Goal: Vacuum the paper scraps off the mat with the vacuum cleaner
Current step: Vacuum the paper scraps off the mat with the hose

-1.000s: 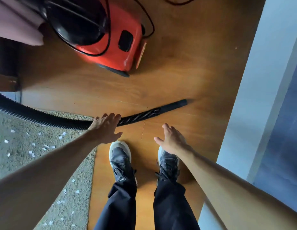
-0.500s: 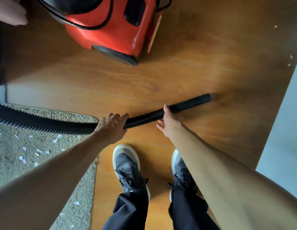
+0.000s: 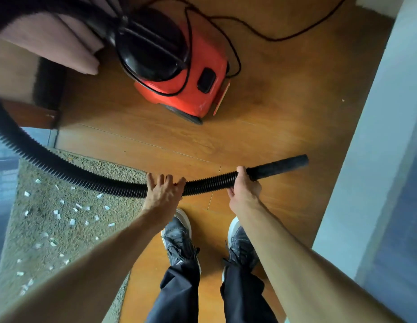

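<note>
Hose (image 3: 209,183) in both hands' grip

I note a ribbed matt black plastic hose (image 3: 91,183) ending in a smooth nozzle (image 3: 278,167), glossy red and black plastic on the vacuum body (image 3: 191,73), smooth varnished wood floor (image 3: 284,101), rough looped-pile mat (image 3: 70,229), white paper scraps (image 3: 72,222).

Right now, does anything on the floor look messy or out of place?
Yes: small white paper scraps lie scattered over the beige shaggy mat at left. A few specks also dot the wooden floor near the wall.
</note>
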Available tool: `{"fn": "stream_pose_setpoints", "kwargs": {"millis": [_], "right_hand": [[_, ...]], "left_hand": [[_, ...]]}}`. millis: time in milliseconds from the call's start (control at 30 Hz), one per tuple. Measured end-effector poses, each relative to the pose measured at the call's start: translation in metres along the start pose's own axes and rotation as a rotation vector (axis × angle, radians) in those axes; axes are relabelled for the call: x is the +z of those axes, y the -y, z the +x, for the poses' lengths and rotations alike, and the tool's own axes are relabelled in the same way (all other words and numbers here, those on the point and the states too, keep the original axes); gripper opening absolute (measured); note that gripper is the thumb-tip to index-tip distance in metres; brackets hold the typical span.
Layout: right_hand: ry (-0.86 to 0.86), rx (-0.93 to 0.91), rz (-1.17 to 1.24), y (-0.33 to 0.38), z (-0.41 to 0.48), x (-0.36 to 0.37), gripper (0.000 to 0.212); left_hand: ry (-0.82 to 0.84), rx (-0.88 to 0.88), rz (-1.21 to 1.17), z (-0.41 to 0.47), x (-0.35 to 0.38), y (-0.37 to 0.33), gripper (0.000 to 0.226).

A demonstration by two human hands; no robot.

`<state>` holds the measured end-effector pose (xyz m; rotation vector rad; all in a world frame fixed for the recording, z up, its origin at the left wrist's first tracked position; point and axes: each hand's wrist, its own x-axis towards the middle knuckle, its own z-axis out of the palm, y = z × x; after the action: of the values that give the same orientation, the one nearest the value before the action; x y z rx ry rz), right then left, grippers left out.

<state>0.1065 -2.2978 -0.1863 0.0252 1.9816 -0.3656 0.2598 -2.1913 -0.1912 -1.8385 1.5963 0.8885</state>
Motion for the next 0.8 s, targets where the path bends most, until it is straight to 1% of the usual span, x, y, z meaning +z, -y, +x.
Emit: {"fn": "stream_pose_setpoints", "kwargs": {"millis": [67,133,233,333,433,533,600,700,800], "right_hand": [[0.013,-0.066,0.021,0.016,-0.030,-0.005,0.025],[0.036,-0.146,0.011,0.033,-0.059,-0.011,0.023],[0.100,-0.276,-0.019,0.055,-0.098,-0.018,0.023],[0.185,-0.460,-0.086,0.074,-0.135,-0.023,0.024],[0.276,-0.680,-0.215,0.087,-0.164,-0.023,0.027],[0.431,-0.823,-0.296,0.099,-0.192,-0.023,0.029],[0.528,-0.921,-0.398,0.104,-0.209,-0.023,0.033],[0.728,-0.979,-0.533,0.107,-0.231,-0.018,0.042],[0.867,-1.075,-0.722,0.105,-0.250,-0.007,0.053]], "left_hand": [[0.022,-0.032,0.031,-0.019,-0.022,-0.008,0.065],[0.042,-0.054,0.030,-0.038,-0.046,-0.015,0.065],[0.006,-0.118,-0.003,-0.061,-0.083,-0.026,0.061],[-0.047,-0.213,-0.063,-0.081,-0.111,-0.035,0.061],[-0.127,-0.285,-0.219,-0.099,-0.130,-0.044,0.054],[-0.241,-0.327,-0.376,-0.116,-0.145,-0.046,0.046],[-0.311,-0.326,-0.481,-0.123,-0.147,-0.041,0.042],[-0.471,-0.293,-0.688,-0.130,-0.144,-0.027,0.036],[-0.588,-0.233,-0.902,-0.138,-0.136,-0.011,0.030]]}}
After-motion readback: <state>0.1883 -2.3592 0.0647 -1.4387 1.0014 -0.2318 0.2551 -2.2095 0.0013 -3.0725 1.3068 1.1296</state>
